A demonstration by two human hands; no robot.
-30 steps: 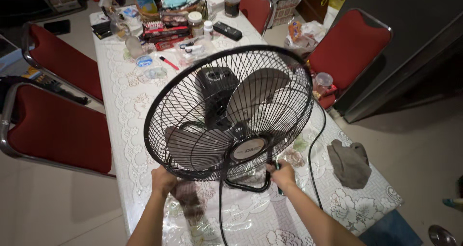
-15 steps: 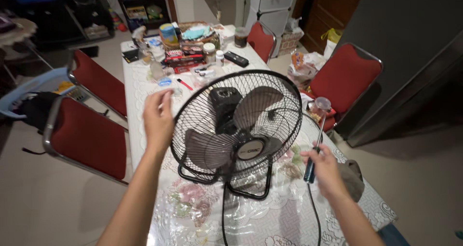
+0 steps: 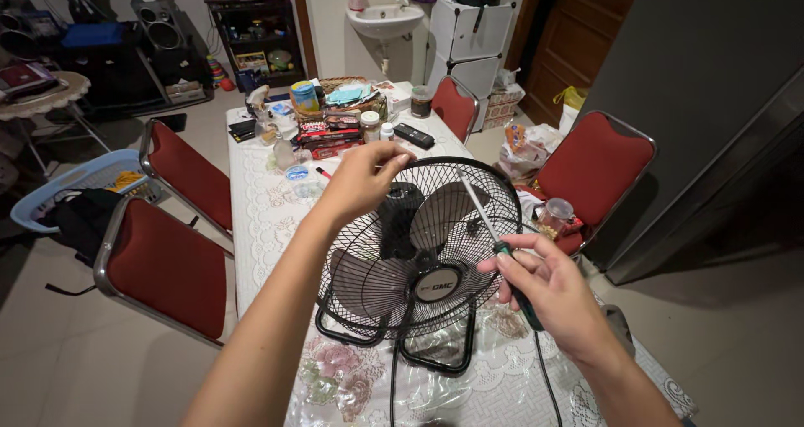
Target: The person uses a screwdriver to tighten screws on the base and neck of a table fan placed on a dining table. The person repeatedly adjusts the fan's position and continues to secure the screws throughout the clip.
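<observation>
A green-handled screwdriver (image 3: 508, 264) is gripped in the closed fingers (image 3: 512, 270) of the right hand (image 3: 548, 297) just right of the black fan (image 3: 419, 264), its thin shaft slanting up across the front grille. The left hand (image 3: 362, 180) is raised at the fan's upper left rim, thumb and fingertips (image 3: 400, 156) pinched nearly shut; whether anything is held there cannot be told. The fan is stood upright on the lace-covered desk (image 3: 260, 226), grey blades and round hub badge seen behind the wire guard, its black cord run down from the hub

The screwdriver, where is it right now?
In the head view the screwdriver is in the right hand, right of centre, its shaft angled up across the black fan's grille.
</observation>
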